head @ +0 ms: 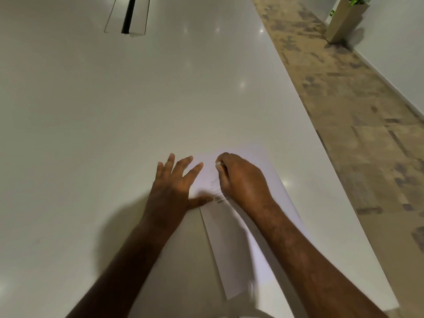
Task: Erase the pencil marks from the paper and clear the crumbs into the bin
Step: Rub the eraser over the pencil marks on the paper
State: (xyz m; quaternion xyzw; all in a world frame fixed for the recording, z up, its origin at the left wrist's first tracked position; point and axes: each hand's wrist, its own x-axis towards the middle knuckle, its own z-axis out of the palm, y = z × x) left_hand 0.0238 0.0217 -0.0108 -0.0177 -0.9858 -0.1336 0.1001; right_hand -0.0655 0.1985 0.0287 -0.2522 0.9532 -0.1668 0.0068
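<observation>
A white sheet of paper [231,244] lies on the white table [114,111], near its front right. My left hand [172,187] presses flat on the paper's left edge, fingers spread and thumb stretched toward the pencil marks [219,198]. My right hand [241,180] is curled over the sheet and pinches a small white eraser [219,165] at its fingertips, just above the marks. A tiny dark crumb [211,169] sits on the paper beside the eraser. No bin is in view.
A cable slot with a dark gap [128,14] is set into the table at the far end. The table's right edge [321,138] runs diagonally beside patterned floor [355,106]. A square planter [346,19] stands at the top right by the wall.
</observation>
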